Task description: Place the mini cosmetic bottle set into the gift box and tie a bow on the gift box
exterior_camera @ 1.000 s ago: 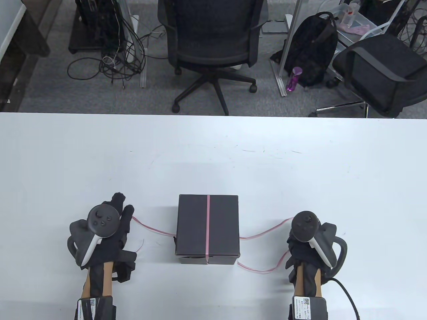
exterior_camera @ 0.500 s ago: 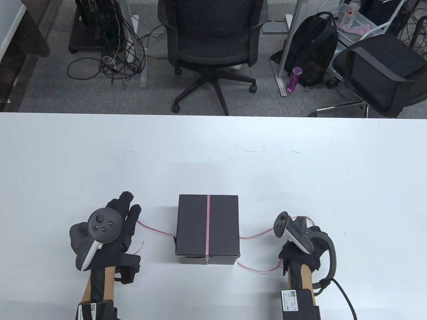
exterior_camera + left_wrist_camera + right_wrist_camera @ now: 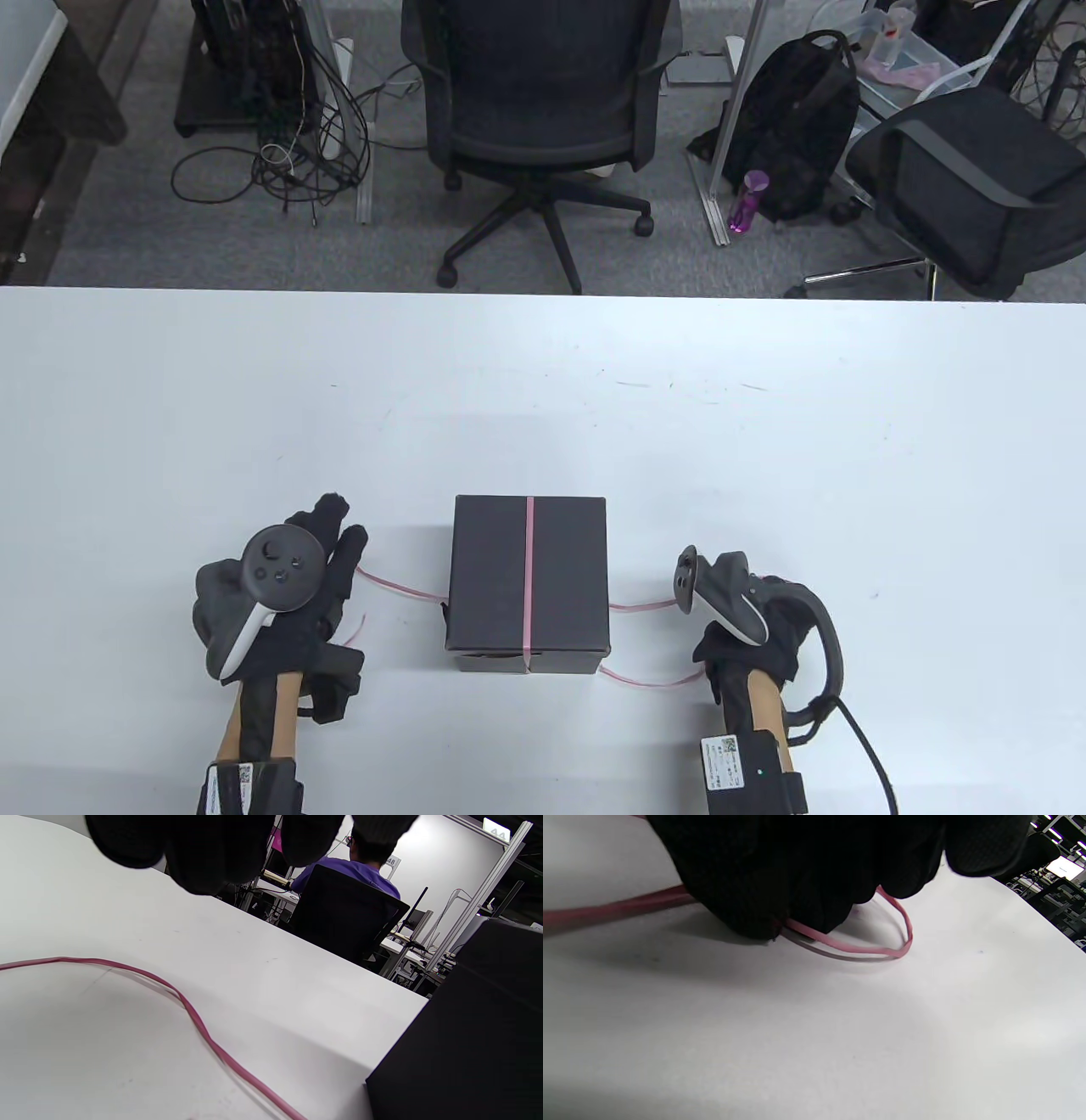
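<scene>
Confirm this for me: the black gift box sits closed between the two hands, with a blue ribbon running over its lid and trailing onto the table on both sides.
Not quite: the ribbon is pink, not blue, as the table view shows. The rest holds: the black gift box sits closed between the left hand and the right hand, and the ribbon runs over its lid and trails onto the table on both sides.

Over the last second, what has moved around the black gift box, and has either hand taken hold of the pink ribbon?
The right hand rolled onto its side, slid toward the black gift box and closed on the thin pink ribbon, curled fingers gathering it in a loop. The left hand crept forward and rightward, fingers hovering over its ribbon end, not gripping. The box and the ribbon across its lid stayed put.
</scene>
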Demonstrator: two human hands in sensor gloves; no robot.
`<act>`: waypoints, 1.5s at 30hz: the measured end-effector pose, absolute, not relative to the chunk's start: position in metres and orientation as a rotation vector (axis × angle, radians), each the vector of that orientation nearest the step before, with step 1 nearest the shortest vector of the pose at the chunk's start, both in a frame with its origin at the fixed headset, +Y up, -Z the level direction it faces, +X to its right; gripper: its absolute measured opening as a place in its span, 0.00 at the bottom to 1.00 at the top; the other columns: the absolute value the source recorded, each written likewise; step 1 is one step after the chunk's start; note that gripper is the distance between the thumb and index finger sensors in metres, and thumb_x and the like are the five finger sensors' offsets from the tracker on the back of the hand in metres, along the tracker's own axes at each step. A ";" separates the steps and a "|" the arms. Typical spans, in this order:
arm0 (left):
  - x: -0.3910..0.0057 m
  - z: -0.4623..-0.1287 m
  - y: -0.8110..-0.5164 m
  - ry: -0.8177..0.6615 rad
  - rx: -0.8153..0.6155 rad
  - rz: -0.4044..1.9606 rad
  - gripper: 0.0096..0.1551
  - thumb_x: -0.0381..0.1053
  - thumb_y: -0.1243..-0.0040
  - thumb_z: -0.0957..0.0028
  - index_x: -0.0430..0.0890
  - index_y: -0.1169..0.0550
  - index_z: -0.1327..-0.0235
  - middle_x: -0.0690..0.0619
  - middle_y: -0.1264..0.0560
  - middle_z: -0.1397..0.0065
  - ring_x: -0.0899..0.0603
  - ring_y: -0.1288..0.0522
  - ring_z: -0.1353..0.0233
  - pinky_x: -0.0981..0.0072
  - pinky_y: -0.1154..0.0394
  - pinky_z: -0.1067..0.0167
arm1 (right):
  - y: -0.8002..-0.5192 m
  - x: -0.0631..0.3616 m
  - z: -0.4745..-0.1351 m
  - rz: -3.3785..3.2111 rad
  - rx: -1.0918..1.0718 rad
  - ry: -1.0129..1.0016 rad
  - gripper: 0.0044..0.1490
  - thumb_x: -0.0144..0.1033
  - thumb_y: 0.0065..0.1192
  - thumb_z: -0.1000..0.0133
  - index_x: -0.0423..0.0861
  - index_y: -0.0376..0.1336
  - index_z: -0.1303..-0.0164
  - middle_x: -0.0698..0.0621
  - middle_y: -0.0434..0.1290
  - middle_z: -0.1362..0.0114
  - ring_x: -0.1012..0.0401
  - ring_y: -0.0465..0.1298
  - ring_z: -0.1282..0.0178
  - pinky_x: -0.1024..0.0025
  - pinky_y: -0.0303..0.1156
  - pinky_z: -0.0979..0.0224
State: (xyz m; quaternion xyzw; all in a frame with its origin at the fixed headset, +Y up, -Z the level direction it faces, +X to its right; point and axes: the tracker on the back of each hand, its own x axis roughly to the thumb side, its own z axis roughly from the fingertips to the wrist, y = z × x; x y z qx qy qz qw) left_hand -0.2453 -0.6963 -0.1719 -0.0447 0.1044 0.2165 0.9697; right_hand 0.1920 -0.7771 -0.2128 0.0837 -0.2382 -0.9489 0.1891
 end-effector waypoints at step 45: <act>-0.284 -0.183 -0.787 0.534 -0.706 -0.313 0.57 0.40 0.21 0.57 0.54 0.40 0.15 0.34 0.35 0.19 0.30 0.25 0.31 0.32 0.26 0.34 | -0.727 0.207 -0.198 -4.034 0.080 0.037 0.27 0.28 0.55 0.36 0.24 0.58 0.36 0.44 0.78 0.61 0.69 0.75 0.78 0.69 0.79 0.68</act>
